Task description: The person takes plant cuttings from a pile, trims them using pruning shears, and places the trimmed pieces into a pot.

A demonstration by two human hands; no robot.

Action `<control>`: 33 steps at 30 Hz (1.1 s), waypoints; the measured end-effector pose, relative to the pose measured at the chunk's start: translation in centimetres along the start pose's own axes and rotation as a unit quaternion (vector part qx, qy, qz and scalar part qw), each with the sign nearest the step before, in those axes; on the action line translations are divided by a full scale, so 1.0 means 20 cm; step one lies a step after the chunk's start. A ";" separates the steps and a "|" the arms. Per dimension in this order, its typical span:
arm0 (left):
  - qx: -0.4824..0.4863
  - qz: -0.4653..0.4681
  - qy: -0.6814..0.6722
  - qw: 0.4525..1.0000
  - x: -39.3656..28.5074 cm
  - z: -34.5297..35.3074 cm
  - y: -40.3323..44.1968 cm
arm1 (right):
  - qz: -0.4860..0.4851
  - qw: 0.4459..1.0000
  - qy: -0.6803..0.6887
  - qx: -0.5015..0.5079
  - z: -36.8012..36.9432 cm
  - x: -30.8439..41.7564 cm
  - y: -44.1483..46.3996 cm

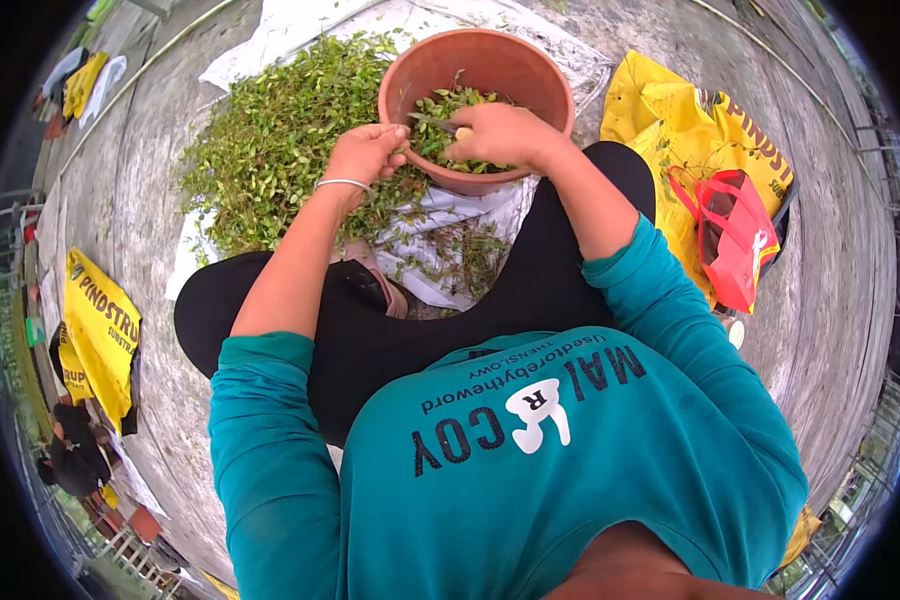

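A brown plastic pot [560, 90] stands in front of me with cut leafy sprigs [455, 103] inside. At its left rim, my left hand [368, 158] is closed in a pinch on a thin plant stem, mostly hidden by the fingers. My right hand [498, 136] reaches over the pot and grips a pair of scissors [434, 123], blades pointing left toward the left hand. Its handles are largely covered by my fingers. A large heap of green leafy cuttings [280, 140] lies left of the pot, just beyond my left hand.
White sheeting [460, 17] lies beneath the pot and heap. On the right, a yellow bag [650, 100] has a red bag [738, 240] on it. Another yellow bag [103, 330] is at left on the grey wooden boards [830, 330]. My crossed legs [370, 370] frame the near side.
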State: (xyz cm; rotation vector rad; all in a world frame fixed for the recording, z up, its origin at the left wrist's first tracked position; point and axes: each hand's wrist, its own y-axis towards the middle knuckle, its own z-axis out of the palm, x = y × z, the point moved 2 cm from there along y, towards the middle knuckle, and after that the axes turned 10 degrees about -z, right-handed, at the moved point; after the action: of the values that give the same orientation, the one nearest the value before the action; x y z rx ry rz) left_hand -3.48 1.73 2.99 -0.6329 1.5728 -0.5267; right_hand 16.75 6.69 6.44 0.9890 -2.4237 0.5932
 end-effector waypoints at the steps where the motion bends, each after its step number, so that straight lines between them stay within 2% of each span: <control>1: 0.001 -0.002 0.000 1.000 0.01 0.01 0.01 | 0.001 1.000 0.001 0.001 0.01 0.00 0.00; 6: 0.024 0.000 0.024 0.999 0.02 0.00 0.03 | -0.026 0.998 -0.053 0.017 0.04 0.01 0.05; 10: 0.026 -0.032 -0.018 0.999 0.01 0.01 0.04 | -0.001 0.998 -0.059 0.018 0.01 0.03 0.02; 16: 0.010 -0.024 -0.109 0.994 -0.05 0.00 -0.01 | 0.025 0.999 -0.048 0.002 -0.01 -0.02 0.03; 21: 0.040 -0.012 -0.073 0.996 -0.01 -0.01 0.00 | 0.041 0.999 -0.015 -0.010 -0.01 0.01 0.01; 30: 0.031 -0.025 0.012 0.999 0.00 -0.02 0.02 | -0.012 0.995 0.098 0.031 0.04 -0.06 0.05; 33: 0.040 -0.027 0.022 0.999 -0.01 -0.02 0.02 | 0.028 0.998 0.046 0.021 0.01 -0.02 0.06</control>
State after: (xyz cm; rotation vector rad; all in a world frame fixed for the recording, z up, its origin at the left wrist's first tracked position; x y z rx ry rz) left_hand -3.95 2.17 2.81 -0.6076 1.5722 -0.6449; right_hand 16.20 7.58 5.77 0.8925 -2.3729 0.6958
